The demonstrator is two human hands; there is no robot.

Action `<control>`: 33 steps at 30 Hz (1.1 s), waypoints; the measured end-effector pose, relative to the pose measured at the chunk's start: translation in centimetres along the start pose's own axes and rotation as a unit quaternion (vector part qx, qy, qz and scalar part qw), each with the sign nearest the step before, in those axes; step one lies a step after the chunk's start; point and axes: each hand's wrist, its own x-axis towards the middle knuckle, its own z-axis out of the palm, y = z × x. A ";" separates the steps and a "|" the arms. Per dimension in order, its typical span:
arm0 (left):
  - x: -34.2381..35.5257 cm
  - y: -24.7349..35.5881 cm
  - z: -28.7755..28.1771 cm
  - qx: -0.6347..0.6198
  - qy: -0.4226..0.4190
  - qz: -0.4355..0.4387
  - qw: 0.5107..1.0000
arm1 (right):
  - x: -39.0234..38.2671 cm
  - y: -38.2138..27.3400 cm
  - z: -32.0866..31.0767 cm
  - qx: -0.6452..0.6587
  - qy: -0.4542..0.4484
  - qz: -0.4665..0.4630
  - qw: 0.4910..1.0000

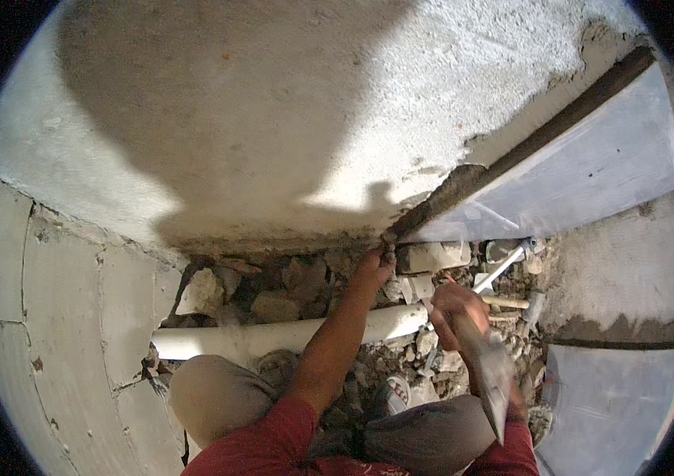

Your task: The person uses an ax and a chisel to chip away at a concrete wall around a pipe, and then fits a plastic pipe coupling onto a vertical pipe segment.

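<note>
**Chisel set at wall base, hammer gripped**

A rough grey plastered wall [273, 119] is seen above a trench of broken grey rubble [273, 297], crossed by a long white plastic pipe [273, 337]. A small dark metal chisel [389, 255] is gripped by the closed left hand [377, 266] at the wall's foot. A wooden-handled hammer [488, 373] is clasped in the closed right hand [456, 313], just above the pipe's end.

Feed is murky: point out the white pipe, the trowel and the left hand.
white pipe [273, 337]: head view, mid-length of its top.
trowel [489, 379]: head view, flat blade.
left hand [377, 266]: head view, back of hand.
</note>
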 end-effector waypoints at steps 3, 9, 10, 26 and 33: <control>1.5 3.0 -2.6 -0.019 -0.087 -0.023 0.996 | -3.5 7.4 6.8 0.131 -0.035 0.216 0.967; 3.0 5.9 -6.0 -0.081 0.019 0.010 0.996 | -2.8 3.0 7.0 -0.084 -0.106 0.248 0.959; 3.6 5.3 -5.9 -0.084 0.021 0.004 0.996 | -2.2 2.6 4.9 -0.010 -0.062 0.203 0.977; 3.6 0.6 -4.5 -0.036 0.040 -0.076 0.996 | 0.1 1.2 1.2 0.140 0.099 -0.084 0.982; 8.6 8.3 -12.4 -0.120 0.058 -0.053 0.990 | -3.6 5.4 11.0 -0.182 -0.191 0.237 0.935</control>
